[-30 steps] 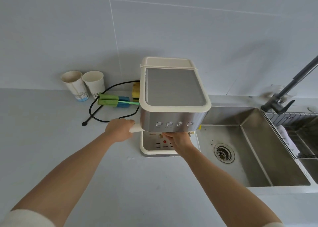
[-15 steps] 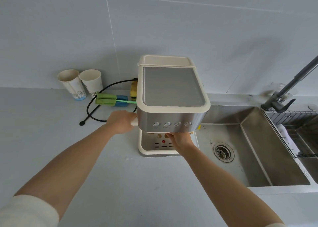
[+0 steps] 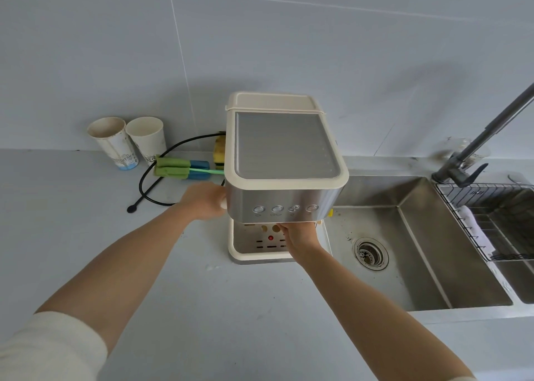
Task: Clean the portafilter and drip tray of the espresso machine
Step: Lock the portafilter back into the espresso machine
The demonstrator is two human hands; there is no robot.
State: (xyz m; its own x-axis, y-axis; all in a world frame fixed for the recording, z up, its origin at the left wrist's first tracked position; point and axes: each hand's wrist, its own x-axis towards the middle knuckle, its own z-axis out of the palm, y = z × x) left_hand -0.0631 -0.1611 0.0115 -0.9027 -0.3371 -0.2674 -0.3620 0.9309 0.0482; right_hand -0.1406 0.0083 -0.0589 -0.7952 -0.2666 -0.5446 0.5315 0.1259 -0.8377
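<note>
The espresso machine (image 3: 284, 161), steel with cream trim, stands on the counter beside the sink. My left hand (image 3: 203, 201) grips the cream portafilter handle (image 3: 223, 204) at the machine's left side; only a sliver of the handle shows, and the portafilter head is hidden under the machine. My right hand (image 3: 299, 234) reaches up under the machine's front edge, above the cream drip tray (image 3: 254, 253). Its fingertips are out of sight there. The tray's slotted steel grate shows a red float.
Left of the machine lie a green and blue sponge brush (image 3: 176, 168), a yellow sponge (image 3: 219, 152), a black cord (image 3: 150, 190) and two paper cups (image 3: 127, 140). A steel sink (image 3: 404, 236) with faucet (image 3: 474, 149) and wire rack (image 3: 497, 216) lies to the right.
My left hand has moved right, up against the machine's side, so less of the cream handle shows. My right hand stays under the front edge.
</note>
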